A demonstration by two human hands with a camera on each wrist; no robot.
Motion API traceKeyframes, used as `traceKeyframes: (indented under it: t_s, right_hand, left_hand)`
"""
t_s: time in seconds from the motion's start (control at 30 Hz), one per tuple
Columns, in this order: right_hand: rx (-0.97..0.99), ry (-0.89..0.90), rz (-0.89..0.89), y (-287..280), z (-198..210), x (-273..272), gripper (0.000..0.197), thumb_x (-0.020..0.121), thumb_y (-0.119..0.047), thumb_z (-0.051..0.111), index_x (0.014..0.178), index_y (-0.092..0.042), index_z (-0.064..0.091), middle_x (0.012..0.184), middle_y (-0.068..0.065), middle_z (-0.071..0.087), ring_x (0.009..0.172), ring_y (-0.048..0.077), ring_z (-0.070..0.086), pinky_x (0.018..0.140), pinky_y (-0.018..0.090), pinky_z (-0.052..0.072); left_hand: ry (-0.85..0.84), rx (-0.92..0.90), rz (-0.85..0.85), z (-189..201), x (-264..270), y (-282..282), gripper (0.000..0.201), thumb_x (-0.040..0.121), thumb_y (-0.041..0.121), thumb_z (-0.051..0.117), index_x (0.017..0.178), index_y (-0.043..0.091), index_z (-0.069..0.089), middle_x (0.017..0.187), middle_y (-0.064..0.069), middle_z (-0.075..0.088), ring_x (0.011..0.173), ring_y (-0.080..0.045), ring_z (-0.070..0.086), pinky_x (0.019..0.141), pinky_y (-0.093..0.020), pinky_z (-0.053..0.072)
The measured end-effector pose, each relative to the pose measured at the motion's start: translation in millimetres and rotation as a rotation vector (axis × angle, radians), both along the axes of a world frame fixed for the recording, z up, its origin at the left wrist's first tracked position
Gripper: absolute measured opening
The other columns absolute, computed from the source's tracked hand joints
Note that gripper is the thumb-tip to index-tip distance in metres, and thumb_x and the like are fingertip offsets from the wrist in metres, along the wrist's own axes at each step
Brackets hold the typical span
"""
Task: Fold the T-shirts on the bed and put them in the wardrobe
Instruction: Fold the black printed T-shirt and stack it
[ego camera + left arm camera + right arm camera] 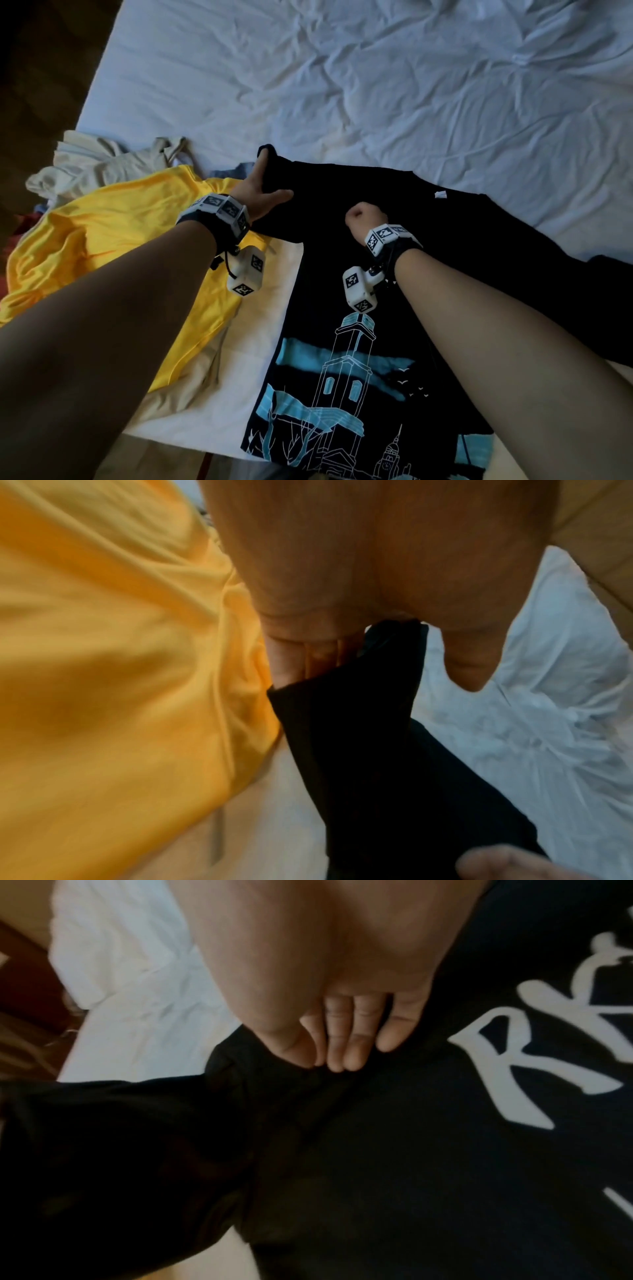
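A black T-shirt (342,346) with a blue and white tower print lies face up on the bed, its hem towards me. My left hand (265,192) grips its left sleeve, fingers under the cloth and thumb on top; the left wrist view shows the black cloth (369,764) between the thumb and fingers of that hand (387,653). My right hand (364,217) is a fist near the collar. In the right wrist view its fingers (342,1045) pinch a fold of the black fabric (342,1177), beside large white letters.
A yellow T-shirt (120,240) lies crumpled at the left over a white one (267,308), with a cream garment (96,161) behind it. Wrinkled white bed sheet (376,85) spreads beyond the shirts. Dark floor (41,68) borders the bed's left edge.
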State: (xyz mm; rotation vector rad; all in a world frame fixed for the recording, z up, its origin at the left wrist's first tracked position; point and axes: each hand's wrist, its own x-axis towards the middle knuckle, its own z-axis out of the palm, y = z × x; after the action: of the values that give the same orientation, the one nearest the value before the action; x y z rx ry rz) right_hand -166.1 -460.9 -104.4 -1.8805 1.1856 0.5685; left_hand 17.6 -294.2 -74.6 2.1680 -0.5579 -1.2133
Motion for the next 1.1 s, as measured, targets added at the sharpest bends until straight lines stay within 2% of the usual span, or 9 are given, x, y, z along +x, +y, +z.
traceKeyframes:
  t_s: [0.17, 0.27, 0.43, 0.6, 0.73, 0.8, 0.9, 1.0, 1.1]
  right_hand:
    - [0.046, -0.11, 0.026, 31.1, -1.7, 23.4, 0.016, 0.089, -0.02, 0.06, 0.104, -0.02, 0.066, 0.089, -0.004, 0.063, 0.089, 0.018, 0.064, 0.077, 0.026, 0.049]
    - [0.044, -0.154, 0.045, 45.0, -0.8, 34.7, 0.025, 0.088, -0.016, 0.061, 0.113, -0.017, 0.064, 0.094, -0.006, 0.06, 0.091, 0.012, 0.057, 0.08, 0.021, 0.041]
    - [0.105, -0.186, 0.179, 61.0, -2.7, 51.1, 0.046, 0.088, -0.017, 0.061, 0.133, -0.021, 0.054, 0.126, 0.0, 0.058, 0.114, 0.019, 0.057, 0.089, 0.024, 0.043]
    - [0.236, -0.226, 0.176, 67.7, 0.2, 56.8, 0.049, 0.09, -0.012, 0.058, 0.138, -0.024, 0.054, 0.14, 0.004, 0.052, 0.122, 0.023, 0.055, 0.103, 0.036, 0.047]
    - [0.3, -0.231, 0.102, 64.1, 1.0, 51.9, 0.042, 0.09, -0.014, 0.058, 0.13, -0.027, 0.06, 0.136, 0.001, 0.055, 0.12, 0.02, 0.056, 0.102, 0.038, 0.049]
    - [0.313, -0.228, 0.084, 60.9, 0.3, 50.9, 0.041, 0.09, -0.017, 0.058, 0.128, -0.029, 0.061, 0.133, 0.0, 0.056, 0.117, 0.019, 0.056, 0.1, 0.038, 0.05]
    - [0.328, -0.223, 0.049, 58.0, 0.7, 51.8, 0.039, 0.091, -0.018, 0.058, 0.128, -0.03, 0.062, 0.12, -0.004, 0.057, 0.11, 0.017, 0.058, 0.097, 0.036, 0.052]
    - [0.328, -0.23, 0.012, 57.8, 2.5, 55.6, 0.038, 0.091, -0.018, 0.058, 0.128, -0.028, 0.062, 0.114, -0.007, 0.058, 0.108, 0.014, 0.058, 0.097, 0.033, 0.051]
    - [0.34, -0.235, -0.048, 57.3, 4.5, 59.3, 0.036, 0.092, -0.016, 0.058, 0.127, -0.025, 0.062, 0.114, -0.006, 0.06, 0.108, 0.017, 0.06, 0.087, 0.03, 0.054]
  left_hand:
    - [0.11, -0.117, 0.167, 6.4, 11.3, 26.1, 0.111, 0.068, 0.042, 0.073, 0.154, 0.018, 0.007, 0.13, -0.013, 0.05, 0.113, -0.034, 0.057, 0.078, -0.038, 0.054]
    - [0.155, -0.159, 0.289, 3.5, 7.0, 36.4, 0.094, 0.088, 0.003, 0.064, 0.154, 0.024, 0.0, 0.126, -0.005, 0.051, 0.099, -0.022, 0.059, 0.059, -0.033, 0.056]
    - [0.051, -0.156, 0.427, -16.1, 10.7, 46.3, 0.101, 0.085, -0.001, 0.066, 0.154, 0.029, -0.003, 0.14, -0.009, 0.051, 0.118, -0.027, 0.057, 0.09, -0.053, 0.052]
    - [-0.125, 0.067, 0.538, -27.2, 19.6, 39.7, 0.072, 0.084, 0.028, 0.07, 0.144, 0.02, 0.032, 0.115, -0.007, 0.06, 0.101, -0.028, 0.062, 0.082, -0.036, 0.052]
    - [-0.011, 0.271, 0.285, -25.7, 37.2, 22.5, 0.049, 0.084, 0.046, 0.069, 0.101, 0.002, 0.059, 0.072, -0.005, 0.056, 0.079, -0.03, 0.061, 0.052, -0.029, 0.036]
    - [0.012, 0.291, 0.265, -22.9, 46.5, 14.4, 0.057, 0.083, 0.045, 0.071, 0.107, -0.006, 0.062, 0.071, -0.007, 0.055, 0.068, -0.024, 0.055, 0.053, -0.03, 0.037]
    - [-0.069, 0.194, 0.236, -20.6, 47.5, 4.2, 0.048, 0.085, 0.027, 0.072, 0.124, 0.001, 0.061, 0.11, -0.015, 0.066, 0.099, -0.026, 0.061, 0.075, -0.028, 0.043]
    - [-0.162, 0.023, 0.247, -19.3, 40.4, 0.0, 0.027, 0.084, 0.018, 0.071, 0.108, 0.004, 0.068, 0.098, -0.012, 0.066, 0.093, -0.027, 0.063, 0.072, -0.028, 0.044]
    - [0.005, -0.16, 0.352, -12.4, 34.5, 0.5, 0.006, 0.089, 0.01, 0.064, 0.094, 0.012, 0.061, 0.083, -0.009, 0.064, 0.067, -0.015, 0.061, 0.061, -0.024, 0.048]
